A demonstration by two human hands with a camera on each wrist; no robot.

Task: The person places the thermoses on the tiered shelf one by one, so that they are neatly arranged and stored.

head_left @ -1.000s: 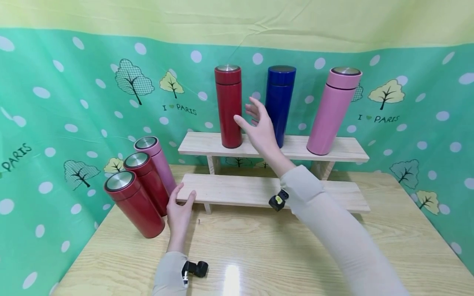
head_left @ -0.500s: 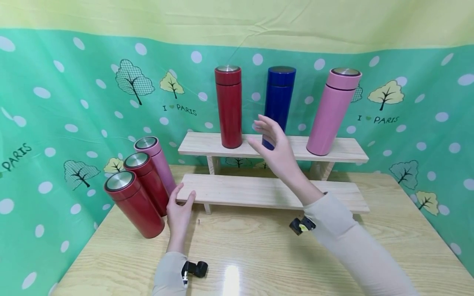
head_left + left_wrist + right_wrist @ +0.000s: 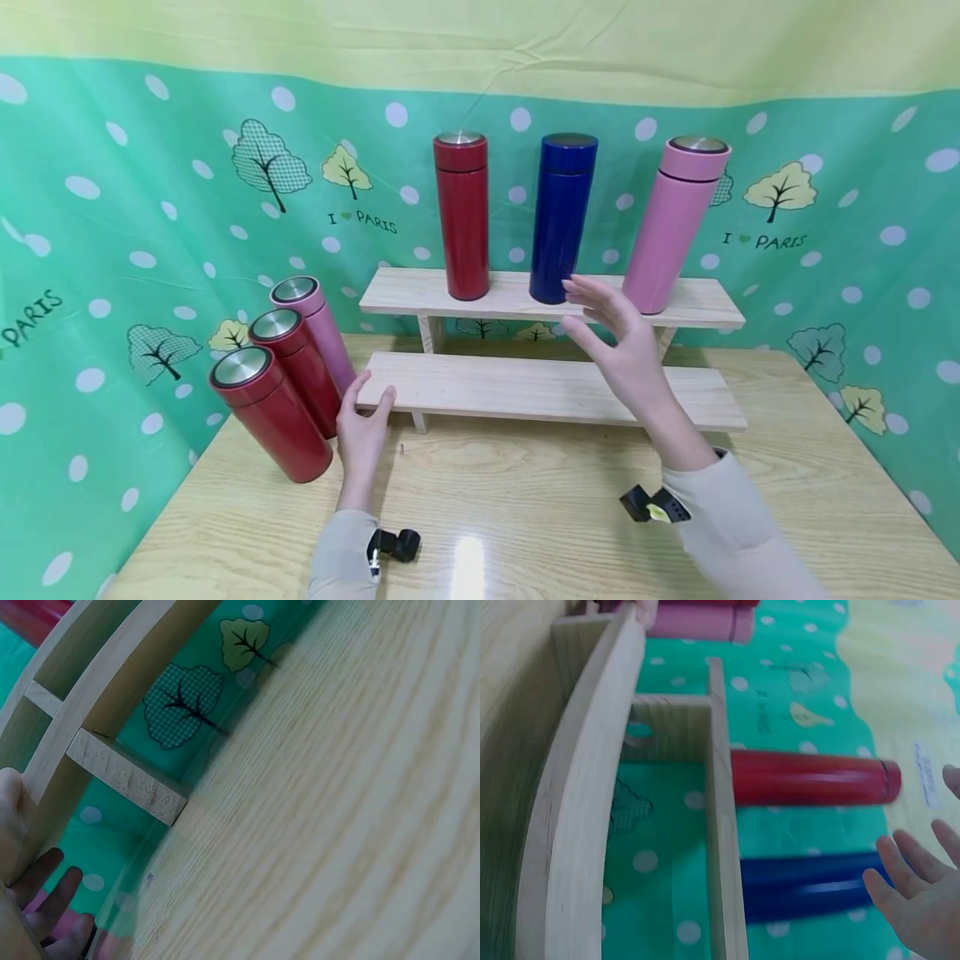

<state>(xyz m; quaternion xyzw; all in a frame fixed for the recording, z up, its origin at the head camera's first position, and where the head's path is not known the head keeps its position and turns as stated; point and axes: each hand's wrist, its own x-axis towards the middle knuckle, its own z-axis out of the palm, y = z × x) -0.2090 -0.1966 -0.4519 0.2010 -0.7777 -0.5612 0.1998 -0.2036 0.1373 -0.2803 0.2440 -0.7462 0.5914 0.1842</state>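
A two-tier wooden shelf (image 3: 480, 385) stands on the table. Its upper board carries a red thermos flask (image 3: 462, 221), a blue thermos flask (image 3: 559, 212) and a pink thermos flask (image 3: 672, 229), all upright. My left hand (image 3: 362, 433) holds the left end of the lower board, thumb at the front edge; in the left wrist view, several fingers (image 3: 56, 896) show below the board. My right hand (image 3: 628, 354) is in the air before the right half of the shelf, fingers spread and holding nothing. The blue flask is the one beside its fingertips in the head view.
Left of the shelf, two red flasks (image 3: 273, 417) and a pink flask (image 3: 327, 337) stand close together on the table (image 3: 510, 492), right beside my left hand. A green and yellow printed cloth (image 3: 855, 250) hangs behind and along the sides.
My right hand has drawn back from between the red and blue flasks, moving right, down and toward me. The blue flask is now fully uncovered. My left hand stays put.
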